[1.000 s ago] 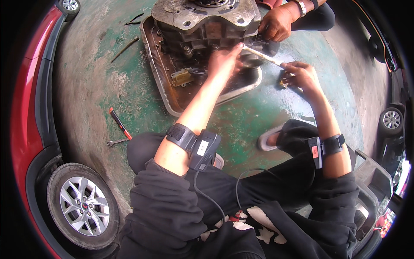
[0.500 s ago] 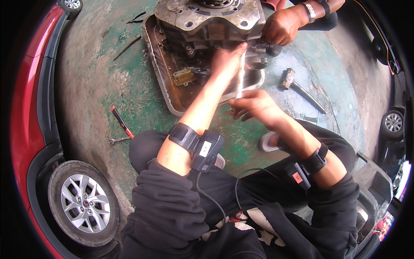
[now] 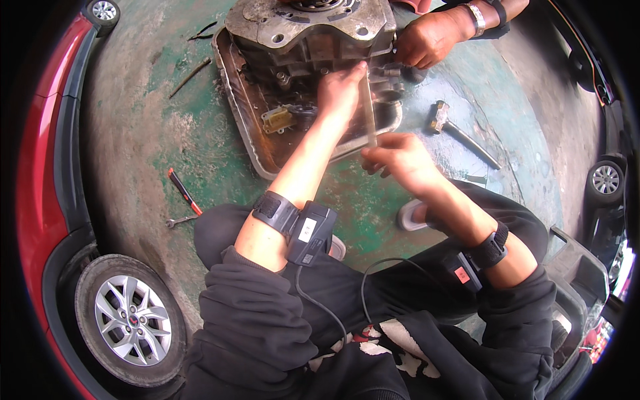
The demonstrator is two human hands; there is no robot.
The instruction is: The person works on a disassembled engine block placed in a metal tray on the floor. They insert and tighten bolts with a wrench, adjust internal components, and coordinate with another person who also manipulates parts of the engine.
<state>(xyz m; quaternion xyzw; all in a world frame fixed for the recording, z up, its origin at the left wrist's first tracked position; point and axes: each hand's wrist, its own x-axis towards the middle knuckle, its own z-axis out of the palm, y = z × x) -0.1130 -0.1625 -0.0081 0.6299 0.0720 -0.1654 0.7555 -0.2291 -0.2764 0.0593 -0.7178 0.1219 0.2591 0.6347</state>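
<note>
Two hands on one thin rod at the engine block.
The right hand (image 3: 400, 155) pinches the rod (image 3: 369, 113) low — its length runs up to the left hand (image 3: 341, 90), fingers closed round its top against the engine block (image 3: 300, 40).

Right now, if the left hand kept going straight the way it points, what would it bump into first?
The left hand points up the picture and already rests against the greasy metal gearbox casing sitting in the drip tray. It would probably press into that casing straight away, though depth is hard to judge here.
</note>
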